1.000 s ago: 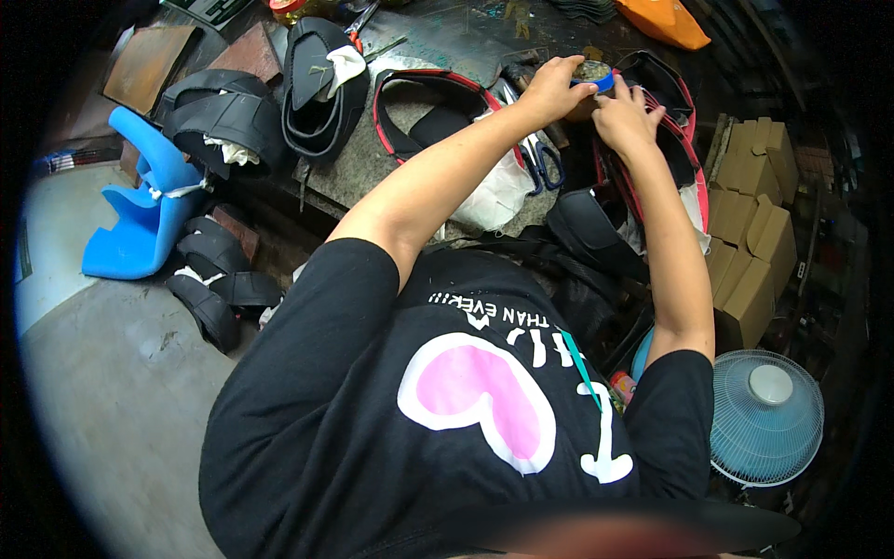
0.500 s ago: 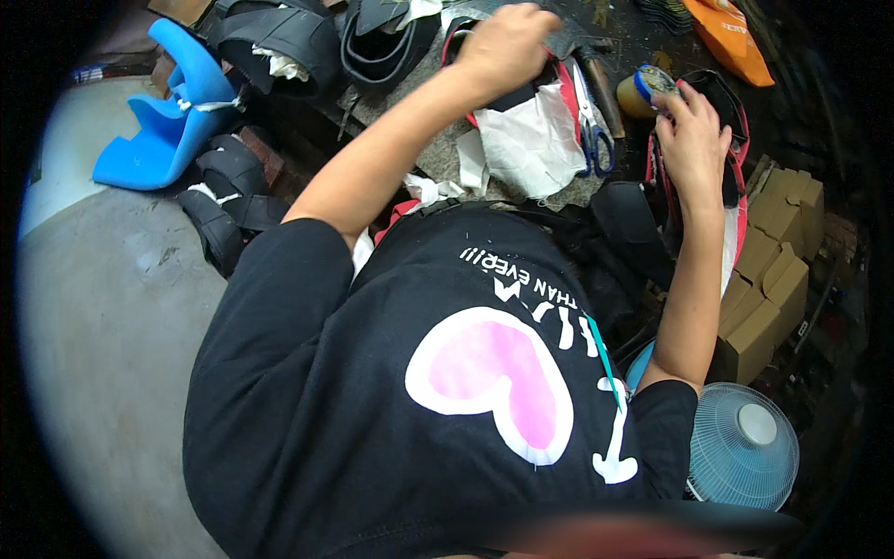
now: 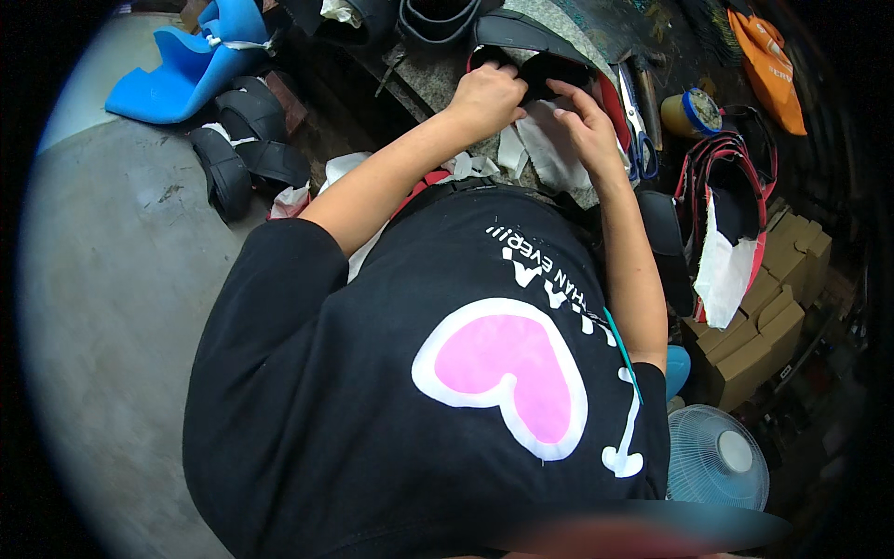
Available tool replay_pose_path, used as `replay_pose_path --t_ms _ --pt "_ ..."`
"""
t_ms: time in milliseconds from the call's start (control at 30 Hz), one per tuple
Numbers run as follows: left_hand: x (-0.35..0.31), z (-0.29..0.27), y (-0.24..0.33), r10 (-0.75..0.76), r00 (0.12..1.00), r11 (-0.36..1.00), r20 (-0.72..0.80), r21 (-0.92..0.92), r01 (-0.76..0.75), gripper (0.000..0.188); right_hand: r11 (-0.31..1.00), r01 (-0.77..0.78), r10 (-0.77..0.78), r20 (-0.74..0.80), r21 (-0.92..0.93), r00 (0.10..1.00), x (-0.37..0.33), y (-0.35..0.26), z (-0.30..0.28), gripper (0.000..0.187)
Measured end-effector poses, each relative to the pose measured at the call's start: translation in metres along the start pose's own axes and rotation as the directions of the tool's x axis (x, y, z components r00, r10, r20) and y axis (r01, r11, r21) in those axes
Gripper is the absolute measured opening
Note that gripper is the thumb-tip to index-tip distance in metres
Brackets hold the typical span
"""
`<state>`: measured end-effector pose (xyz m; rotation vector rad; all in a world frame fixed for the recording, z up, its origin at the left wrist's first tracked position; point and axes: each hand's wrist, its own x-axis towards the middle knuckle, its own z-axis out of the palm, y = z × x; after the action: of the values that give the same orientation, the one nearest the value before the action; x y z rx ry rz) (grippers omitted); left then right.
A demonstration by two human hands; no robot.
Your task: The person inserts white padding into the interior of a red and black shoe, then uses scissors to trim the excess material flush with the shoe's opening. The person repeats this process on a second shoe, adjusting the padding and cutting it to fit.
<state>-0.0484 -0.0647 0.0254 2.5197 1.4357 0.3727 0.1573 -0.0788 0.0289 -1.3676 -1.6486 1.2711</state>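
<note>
On the grey bench top (image 3: 568, 14) in front of me lies a curved black padded piece (image 3: 531, 35) with red edging and a hanging white cloth lining (image 3: 551, 149). My left hand (image 3: 486, 98) is closed on the near edge of its opening; some fingertips are hidden inside. At the opening's right side, my right hand (image 3: 589, 129) has its fingers apart, index finger reaching to the black inner part, and appears to hold nothing. Just right of it lie scissors with dark blue handles (image 3: 641, 149) and a hammer (image 3: 647, 102).
A yellowish jar with a blue rim (image 3: 689, 114) stands to the right, beside a stack of similar red-edged pieces (image 3: 715, 186). An orange bag (image 3: 771, 70), cardboard boxes (image 3: 768, 331) and a fan (image 3: 717, 461) are farther right. Blue foam (image 3: 191, 79) and black pieces (image 3: 251, 140) lie left.
My right hand has left the red-edged pieces on the right and come to the piece in front of me. My left hand has drawn nearer and gripped its edge. The view has shifted.
</note>
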Motion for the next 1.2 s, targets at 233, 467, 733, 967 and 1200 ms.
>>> replay_pose_path --t_ms 233,467,733,967,1200 --pt "0.005 0.004 -0.021 -0.027 0.999 0.992 0.018 -0.123 0.029 0.02 0.994 -0.081 0.083 -0.035 0.077 0.996 -0.006 0.005 0.025 0.048" --pt "0.007 0.012 -0.024 -0.073 0.996 0.997 0.058 -0.024 0.075 0.019 0.881 0.272 -0.334 -0.101 -0.388 0.937 -0.02 -0.009 0.033 0.051" --pt "0.009 0.026 -0.037 -0.078 0.997 0.995 -0.002 -0.069 0.078 0.019 0.917 -0.013 0.03 0.035 -0.399 0.999 -0.011 0.006 0.034 0.056" --pt "0.011 0.023 -0.041 -0.032 0.998 0.991 0.045 -0.126 0.038 0.018 0.633 -0.006 0.011 0.001 -0.775 1.0 -0.018 -0.006 0.072 0.058" --pt "0.015 0.021 -0.044 -0.037 0.992 0.986 0.117 -0.158 0.055 0.02 0.714 0.016 0.141 0.166 -0.7 0.976 -0.019 -0.026 0.055 0.051"
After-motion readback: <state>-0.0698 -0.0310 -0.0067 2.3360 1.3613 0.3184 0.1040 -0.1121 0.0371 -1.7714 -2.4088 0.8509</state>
